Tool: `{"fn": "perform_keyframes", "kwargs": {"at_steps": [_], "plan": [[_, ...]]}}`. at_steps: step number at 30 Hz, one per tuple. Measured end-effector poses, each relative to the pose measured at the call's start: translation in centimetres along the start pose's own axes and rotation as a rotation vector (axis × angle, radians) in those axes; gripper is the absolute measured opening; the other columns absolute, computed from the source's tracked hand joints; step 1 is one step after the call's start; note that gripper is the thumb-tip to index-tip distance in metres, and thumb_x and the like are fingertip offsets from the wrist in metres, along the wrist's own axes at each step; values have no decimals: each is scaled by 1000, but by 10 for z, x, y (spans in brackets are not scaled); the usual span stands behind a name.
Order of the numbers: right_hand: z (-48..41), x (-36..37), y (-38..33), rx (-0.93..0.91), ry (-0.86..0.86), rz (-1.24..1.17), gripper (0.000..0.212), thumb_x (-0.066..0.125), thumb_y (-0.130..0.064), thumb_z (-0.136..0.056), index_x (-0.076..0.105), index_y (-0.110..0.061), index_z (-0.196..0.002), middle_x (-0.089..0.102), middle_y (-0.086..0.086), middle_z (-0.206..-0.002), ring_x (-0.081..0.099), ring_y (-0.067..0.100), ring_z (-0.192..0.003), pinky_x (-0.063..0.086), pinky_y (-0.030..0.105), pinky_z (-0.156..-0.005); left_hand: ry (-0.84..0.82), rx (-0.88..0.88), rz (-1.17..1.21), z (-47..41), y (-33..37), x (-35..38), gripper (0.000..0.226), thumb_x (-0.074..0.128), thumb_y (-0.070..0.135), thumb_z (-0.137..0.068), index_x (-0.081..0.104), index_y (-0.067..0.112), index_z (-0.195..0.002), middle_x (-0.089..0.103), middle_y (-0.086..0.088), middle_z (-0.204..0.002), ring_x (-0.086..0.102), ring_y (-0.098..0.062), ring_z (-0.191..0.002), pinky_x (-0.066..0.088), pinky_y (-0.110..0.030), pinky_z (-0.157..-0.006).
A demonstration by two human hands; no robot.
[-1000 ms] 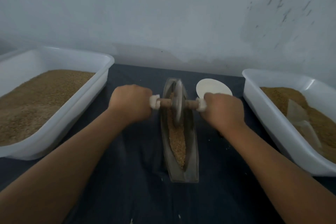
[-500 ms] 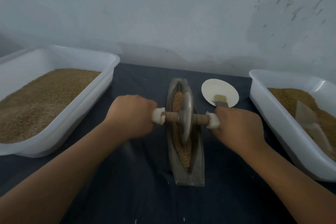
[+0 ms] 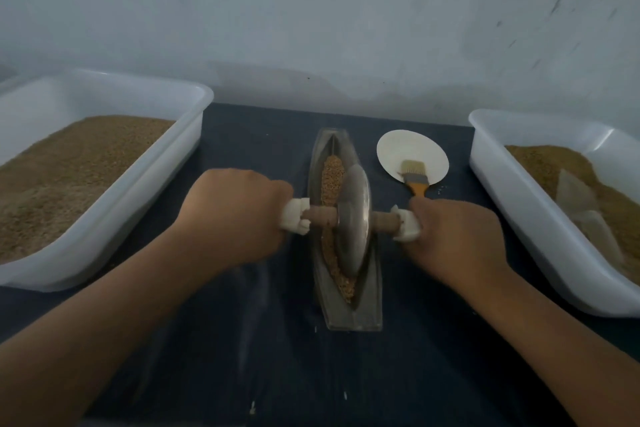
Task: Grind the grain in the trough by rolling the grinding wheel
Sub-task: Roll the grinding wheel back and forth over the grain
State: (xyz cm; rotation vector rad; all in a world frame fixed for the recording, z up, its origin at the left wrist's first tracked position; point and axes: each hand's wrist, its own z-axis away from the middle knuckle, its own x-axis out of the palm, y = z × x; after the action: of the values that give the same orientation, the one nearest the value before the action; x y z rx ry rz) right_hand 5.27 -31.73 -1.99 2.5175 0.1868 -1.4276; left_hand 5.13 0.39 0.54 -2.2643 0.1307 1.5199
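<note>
Both left hand [image 3: 239, 215] and right hand [image 3: 453, 239] clench our grinding wheel [image 3: 353, 222] axle.
Even grips steady it over grain [image 3: 331, 170] in the trough [image 3: 356, 317].

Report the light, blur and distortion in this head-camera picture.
Head view: dim, flat, bluish light with no hard shadows; a dull sheen on the grinding wheel; the left hand and right hand gripping its handle look soft, the grain smeared; the wide-angle lens bows the rim of the left tub.
</note>
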Motion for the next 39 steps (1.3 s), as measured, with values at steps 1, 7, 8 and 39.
{"fn": "perform_keyframes", "kwargs": {"at_steps": [1, 7, 8, 39], "plan": [[4, -2, 1, -11, 4, 8, 46, 40, -68, -92, 40, -31, -65, 40, -11, -50, 42, 11, -43, 39, 28, -41, -22, 6, 6, 2, -1, 1, 43, 66, 56, -73, 28, 38, -67, 42, 13, -56, 36, -3, -47, 17, -24, -47], [-61, 27, -3, 36, 38, 66, 49, 45, -60, -101, 48, -22, -71, 45, -5, -58, 47, 26, -50, 28, 25, -47, -133, -156, 111, -60, -10, 19, 15, 60, 44, -81, 51, 31, -77, 49, 10, -69, 53, -22, -65, 39, -32, -60], [-77, 32, -3, 31, 40, 64, 51, 45, -58, -101, 47, -19, -68, 45, -6, -57, 47, 24, -50, 25, 25, -48, -150, -180, 121, -72, -13, 21, 13, 59, 42, -80, 55, 29, -78, 53, 8, -72, 56, -24, -69, 41, -34, -63], [-8, -3, 4, -85, 62, 35, 44, 47, -64, -94, 39, -32, -66, 33, -13, -49, 37, 7, -41, 21, 20, -42, -108, -54, 153, 5, -2, 0, 24, 57, 57, -78, 47, 37, -68, 50, 14, -59, 44, -4, -51, 25, -24, -47]]}}
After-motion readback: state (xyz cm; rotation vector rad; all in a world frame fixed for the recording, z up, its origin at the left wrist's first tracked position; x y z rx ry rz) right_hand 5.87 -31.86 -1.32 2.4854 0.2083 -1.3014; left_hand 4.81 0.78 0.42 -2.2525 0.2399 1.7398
